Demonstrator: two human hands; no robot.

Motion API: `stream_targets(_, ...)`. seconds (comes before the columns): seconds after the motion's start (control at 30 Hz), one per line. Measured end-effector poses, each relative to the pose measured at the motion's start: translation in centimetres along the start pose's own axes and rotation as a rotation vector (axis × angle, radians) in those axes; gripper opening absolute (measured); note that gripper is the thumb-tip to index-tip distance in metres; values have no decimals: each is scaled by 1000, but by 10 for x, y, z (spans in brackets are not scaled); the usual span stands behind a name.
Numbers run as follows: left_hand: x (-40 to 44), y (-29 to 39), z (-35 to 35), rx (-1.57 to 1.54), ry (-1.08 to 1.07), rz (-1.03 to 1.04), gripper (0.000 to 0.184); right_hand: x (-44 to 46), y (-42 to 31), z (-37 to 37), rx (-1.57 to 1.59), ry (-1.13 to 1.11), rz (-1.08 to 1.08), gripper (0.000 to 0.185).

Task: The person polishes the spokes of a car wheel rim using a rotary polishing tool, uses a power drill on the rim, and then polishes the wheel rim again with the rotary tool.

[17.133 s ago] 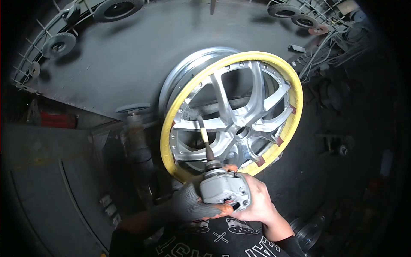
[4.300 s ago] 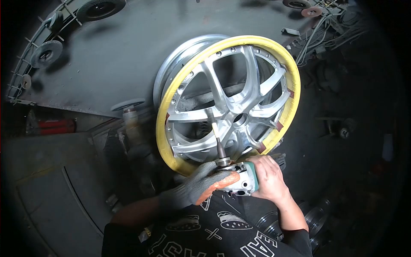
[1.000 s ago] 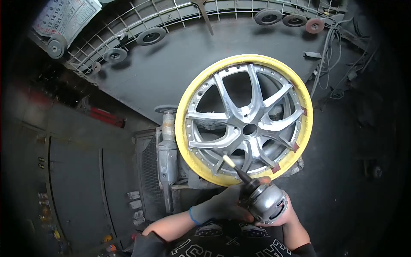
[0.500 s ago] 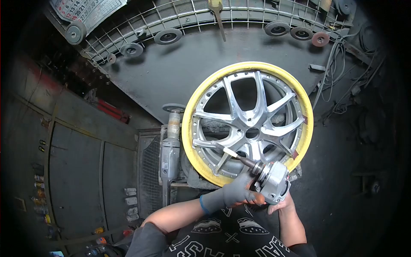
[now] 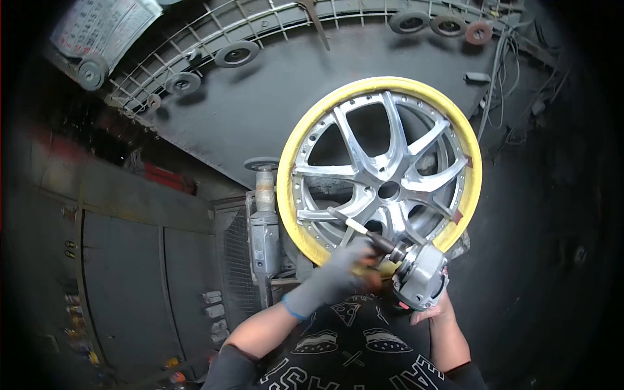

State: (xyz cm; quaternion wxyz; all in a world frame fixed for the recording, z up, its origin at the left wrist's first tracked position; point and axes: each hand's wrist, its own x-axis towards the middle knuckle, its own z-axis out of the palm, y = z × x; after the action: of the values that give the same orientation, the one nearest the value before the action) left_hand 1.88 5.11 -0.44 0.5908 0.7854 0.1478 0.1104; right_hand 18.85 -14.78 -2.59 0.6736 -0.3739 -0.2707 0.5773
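Observation:
My right hand (image 5: 430, 313) is bare and grips a silver power grinder (image 5: 422, 276) from below, mostly hidden behind it. A dark spindle with a pale sleeve and a slim grey tip (image 5: 339, 216) extends from the tool up-left over the wheel's lower-left spokes; contact cannot be made out. My left hand (image 5: 344, 268), in a grey glove with orange fingertips, is just left of the grinder, its fingers smeared by motion. The silver multi-spoke wheel rim (image 5: 380, 170) lies face up in front of me, with yellow covering (image 5: 476, 175) around its outer edge.
Left of the wheel stands another power tool (image 5: 263, 237) with a disc on top. Several abrasive discs (image 5: 237, 54) hang on a wire rack at the back, near a calendar sheet (image 5: 104, 29). Cables (image 5: 500, 84) hang at right. Grey cabinet doors (image 5: 123, 279) line the left.
My left hand has come off the grinder's front and moved left. The grinder remains in my right hand. The whole view has shifted slightly.

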Motion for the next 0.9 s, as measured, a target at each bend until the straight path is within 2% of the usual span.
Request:
stream_targets(0.03,-9,34,-19,-257,197,-383,32,1,-6,10,68,16,3,123)
stream_targets(0.07,-11,12,-27,-2,488,-135,19,-2,-5,9,60,17,0,123)
stream_targets(0.1,-8,6,-42,209,694,-20,17,-5,-3,8,52,19,-4,122)
stream_targets(0.13,-10,-7,-63,545,774,100,24,-6,-3,5,140,7,61,122)
stream_targets(0.17,-2,-5,-77,689,858,134,28,-7,-3,2,229,1,128,122)
stream_targets(0.2,4,-9,-92,888,836,127,38,-8,-2,-1,317,1,195,123)
stream_targets(0.23,12,-15,-103,1049,853,131,47,-5,6,-7,47,-31,77,122)
stream_targets(0.27,18,-20,-113,1123,822,135,54,-5,6,-5,-29,-16,50,120)
stream_targets(0.33,29,-22,-119,1191,864,157,56,-4,4,2,-184,19,1,117)
stream_targets(0.37,29,-21,-119,1198,851,160,56,-2,-5,7,-138,14,46,113)
stream_targets(0.43,28,-20,-114,974,1041,234,56,1,-8,7,-92,12,85,109)
stream_targets(0.47,18,-19,-107,779,1054,248,49,3,-5,4,-67,-24,55,108)
stream_targets(0.53,-9,-10,-74,161,913,95,64,9,-10,5,-56,-66,24,108)
stream_targets(0.6,-31,3,-38,-389,406,12,87,25,-25,29,-221,118,112,93)
stream_targets(0.67,-24,30,-7,-627,257,73,111,55,-34,39,-681,-156,186,83)
stream_targets(0.73,-24,14,-7,-547,187,93,127,80,-44,66,-781,-311,-48,73)
stream_targets(0.8,-32,23,-17,-539,170,215,139,104,-53,95,-930,-424,-156,66)
stream_targets(0.83,-42,16,-17,-630,255,181,132,110,-52,107,-1196,-349,-342,58)
stream_targets(0.9,-74,17,-17,-933,458,58,113,128,-54,127,-1274,-398,-306,56)
